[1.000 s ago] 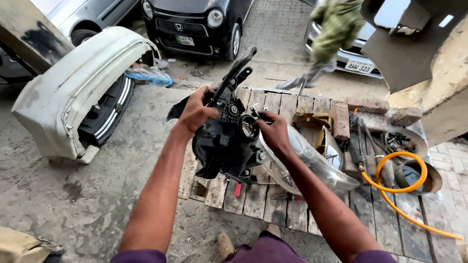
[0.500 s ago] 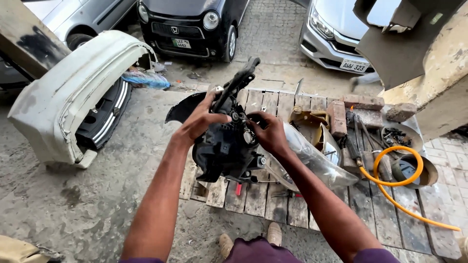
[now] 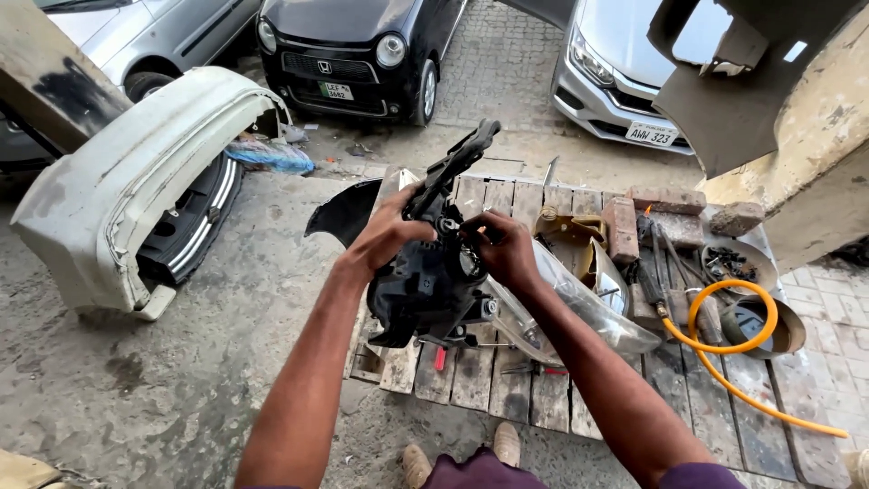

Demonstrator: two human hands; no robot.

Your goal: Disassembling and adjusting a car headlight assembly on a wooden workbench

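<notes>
Above the wooden pallet (image 3: 507, 398), the black headlight housing (image 3: 425, 290) is held up by both outstretched arms, gripped by the left hand (image 3: 385, 237) and the right hand (image 3: 507, 254), fingers curled.

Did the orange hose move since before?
No. The orange hose lies looped on the wooden pallet beside the bricks, just as earlier; only the head camera shifted a little.
</notes>
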